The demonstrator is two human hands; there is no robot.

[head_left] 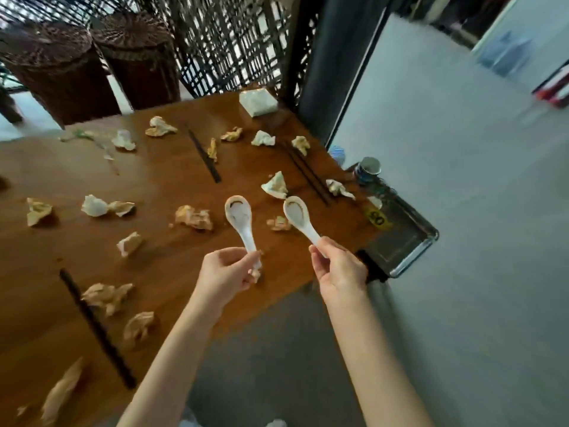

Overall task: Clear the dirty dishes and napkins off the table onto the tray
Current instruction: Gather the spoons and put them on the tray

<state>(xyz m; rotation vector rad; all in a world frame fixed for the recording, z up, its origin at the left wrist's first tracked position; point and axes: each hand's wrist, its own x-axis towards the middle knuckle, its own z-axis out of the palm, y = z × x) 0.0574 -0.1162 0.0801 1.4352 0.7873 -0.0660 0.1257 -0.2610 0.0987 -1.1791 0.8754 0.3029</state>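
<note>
My left hand (226, 271) grips the handle of a white ceramic soup spoon (239, 217), bowl up, above the wooden table (160, 192). A small scrap of napkin seems pinched under that same hand. My right hand (337, 266) holds a second white spoon (298, 215) the same way, close beside the first. Both spoon bowls carry brown stains. The metal tray (403, 238) lies at the table's right end, just right of my right hand, with stacked blue-patterned cups (368, 169) at its far end. Several crumpled, stained napkins (194, 217) litter the tabletop.
Dark chopsticks lie in pairs at the far middle (204, 157), far right (306, 175) and near left (95, 328). A white tissue pack (258, 102) sits at the far corner. Two wicker baskets (61, 66) and a lattice screen stand behind the table. Grey floor spreads to the right.
</note>
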